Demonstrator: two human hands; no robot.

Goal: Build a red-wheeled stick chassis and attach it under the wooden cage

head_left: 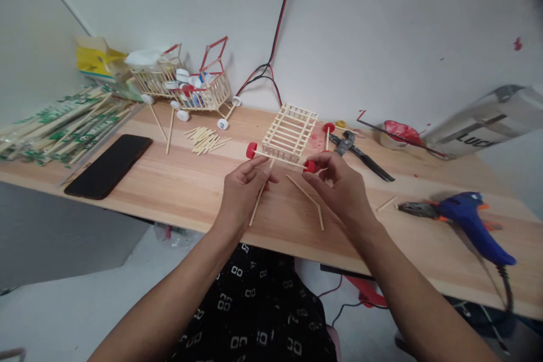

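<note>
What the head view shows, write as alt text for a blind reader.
A person's right hand holds a red wheel on a stick axle, the left hand near the other wheel, in front of a stick frame on a wooden table. At left are two carts and a phone; at right, pliers and a blue glue gun.

A pale wood-grained table [182, 181] spans the frame. At left lie a flat black rectangular phone [109, 166] and plastic-wrapped wooden chopsticks with green print [74, 124]. At upper left stand two slatted wooden-stick carts with white wheels [207, 98]. Short pale wooden sticks [204, 140] and a slatted rectangular wooden-stick frame [291, 129] occupy the centre; black metal pliers [365, 159] and a blue plastic glue gun [466, 218] lie rightward.
</note>
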